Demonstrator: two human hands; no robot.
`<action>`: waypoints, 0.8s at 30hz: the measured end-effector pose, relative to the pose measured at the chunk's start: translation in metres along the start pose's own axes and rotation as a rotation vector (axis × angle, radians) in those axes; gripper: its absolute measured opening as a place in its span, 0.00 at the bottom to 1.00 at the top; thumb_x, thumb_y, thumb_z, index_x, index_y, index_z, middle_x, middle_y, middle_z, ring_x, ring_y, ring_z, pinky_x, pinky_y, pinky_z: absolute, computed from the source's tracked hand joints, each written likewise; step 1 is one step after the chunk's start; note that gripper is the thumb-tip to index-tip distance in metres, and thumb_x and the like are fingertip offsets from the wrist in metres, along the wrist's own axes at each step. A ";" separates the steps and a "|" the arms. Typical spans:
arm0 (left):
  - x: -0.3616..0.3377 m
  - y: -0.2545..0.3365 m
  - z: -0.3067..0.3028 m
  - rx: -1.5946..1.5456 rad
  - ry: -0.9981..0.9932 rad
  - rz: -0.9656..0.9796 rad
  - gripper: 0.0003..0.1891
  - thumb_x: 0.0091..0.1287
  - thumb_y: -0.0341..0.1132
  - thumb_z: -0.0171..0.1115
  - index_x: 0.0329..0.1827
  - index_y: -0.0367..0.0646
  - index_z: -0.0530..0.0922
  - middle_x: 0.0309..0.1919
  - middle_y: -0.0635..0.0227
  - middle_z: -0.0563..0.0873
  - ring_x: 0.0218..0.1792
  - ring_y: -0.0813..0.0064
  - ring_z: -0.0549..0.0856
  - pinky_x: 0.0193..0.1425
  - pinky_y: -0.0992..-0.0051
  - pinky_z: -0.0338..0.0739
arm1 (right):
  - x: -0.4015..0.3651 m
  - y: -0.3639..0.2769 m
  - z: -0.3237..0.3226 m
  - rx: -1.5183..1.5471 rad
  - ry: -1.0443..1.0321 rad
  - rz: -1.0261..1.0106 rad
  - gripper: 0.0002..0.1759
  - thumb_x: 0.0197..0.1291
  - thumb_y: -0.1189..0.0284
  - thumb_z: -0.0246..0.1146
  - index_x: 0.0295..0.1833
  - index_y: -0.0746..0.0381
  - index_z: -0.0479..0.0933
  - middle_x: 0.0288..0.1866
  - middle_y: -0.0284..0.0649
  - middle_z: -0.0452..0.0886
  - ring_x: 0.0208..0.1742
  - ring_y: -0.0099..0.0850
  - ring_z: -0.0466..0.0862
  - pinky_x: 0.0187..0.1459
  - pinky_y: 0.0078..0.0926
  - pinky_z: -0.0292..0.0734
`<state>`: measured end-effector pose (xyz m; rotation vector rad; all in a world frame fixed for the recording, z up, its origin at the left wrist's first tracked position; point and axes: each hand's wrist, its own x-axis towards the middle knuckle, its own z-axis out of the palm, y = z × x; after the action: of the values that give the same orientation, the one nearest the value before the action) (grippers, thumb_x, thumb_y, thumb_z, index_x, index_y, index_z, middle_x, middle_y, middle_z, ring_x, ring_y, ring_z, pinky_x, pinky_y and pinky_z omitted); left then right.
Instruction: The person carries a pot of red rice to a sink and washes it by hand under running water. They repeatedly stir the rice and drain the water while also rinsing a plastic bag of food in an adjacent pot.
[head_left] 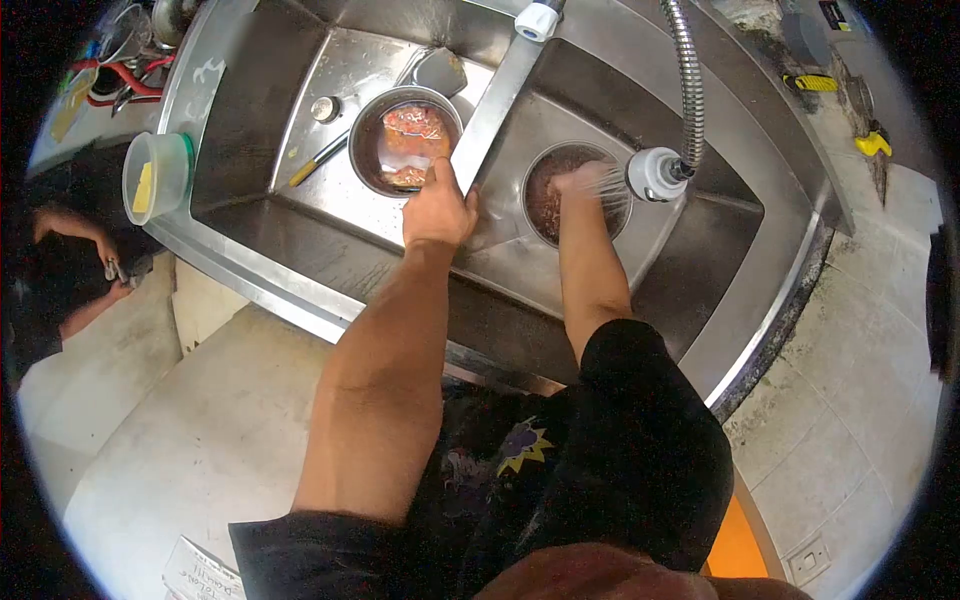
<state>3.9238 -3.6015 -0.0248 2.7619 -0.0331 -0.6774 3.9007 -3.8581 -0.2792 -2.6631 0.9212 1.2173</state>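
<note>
My left hand (438,208) is at the near rim of a round metal pot (357,150) in the left basin, its fingers closed on the edge. Inside the pot, reddish-orange pieces (415,135) lie in cloudy liquid. In the right basin, my right hand (580,182) reaches into a round bowl (533,215) of dark reddish-brown contents. Water sprays over that hand from a white shower head (656,174), and its fingertips are hidden by the water and contents.
A yellow-handled tool (320,158), a small metal cap (325,109) and a grey container (440,72) lie in the left basin. A clear tub (160,178) stands on the left ledge. Another person's hands (112,270) show at far left.
</note>
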 end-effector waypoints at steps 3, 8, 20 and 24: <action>0.002 0.001 -0.001 0.016 -0.018 -0.009 0.25 0.70 0.48 0.64 0.58 0.41 0.65 0.54 0.46 0.84 0.48 0.40 0.88 0.53 0.49 0.84 | -0.004 -0.007 -0.015 0.019 0.011 -0.064 0.57 0.57 0.47 0.70 0.85 0.58 0.50 0.83 0.49 0.60 0.80 0.45 0.63 0.79 0.38 0.55; 0.003 -0.004 0.000 -0.035 0.033 0.050 0.26 0.70 0.48 0.65 0.56 0.39 0.66 0.49 0.38 0.84 0.47 0.34 0.86 0.53 0.44 0.81 | 0.102 -0.018 0.090 1.267 0.137 -0.059 0.60 0.60 0.40 0.66 0.87 0.52 0.42 0.89 0.45 0.47 0.87 0.44 0.49 0.83 0.55 0.43; 0.006 -0.003 0.006 -0.029 0.002 0.000 0.25 0.70 0.49 0.64 0.56 0.41 0.66 0.47 0.40 0.86 0.47 0.36 0.87 0.54 0.44 0.81 | -0.049 -0.002 -0.050 0.022 -0.033 -0.302 0.38 0.66 0.51 0.65 0.76 0.57 0.69 0.76 0.54 0.72 0.76 0.53 0.72 0.77 0.51 0.62; 0.007 -0.002 0.002 -0.032 -0.033 -0.031 0.25 0.70 0.49 0.64 0.56 0.41 0.66 0.47 0.41 0.86 0.47 0.36 0.87 0.54 0.45 0.81 | -0.015 0.033 -0.007 0.425 0.235 -0.458 0.27 0.65 0.55 0.65 0.64 0.61 0.80 0.62 0.55 0.83 0.67 0.53 0.80 0.70 0.46 0.73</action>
<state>3.9287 -3.6012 -0.0299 2.7257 0.0128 -0.7251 3.8794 -3.8794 -0.2580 -2.4933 0.4725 0.5494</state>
